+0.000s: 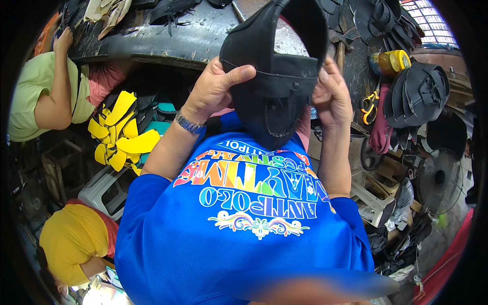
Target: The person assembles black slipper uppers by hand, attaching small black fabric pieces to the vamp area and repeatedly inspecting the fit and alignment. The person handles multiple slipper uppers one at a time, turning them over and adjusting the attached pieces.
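A black shoe upper (268, 99) is held up in front of my chest, its opening at the top and its rounded, stitched toe part hanging down. My left hand (218, 86) grips its left side, thumb lying on the front face and fingers behind. On the opposite edge, my right hand (331, 94) holds the upper with bent fingers, partly hidden behind it. A metal wristwatch (190, 122) is on my left wrist.
A dark worktable (195, 38) with black shoe pieces runs along the far side. At right are orange-handled scissors (370, 107), a yellow-lidded jar (390, 62), stacked black uppers (419, 94) and a fan (439, 180). Yellow cut pieces (123, 137) and two people (81, 236) are at left.
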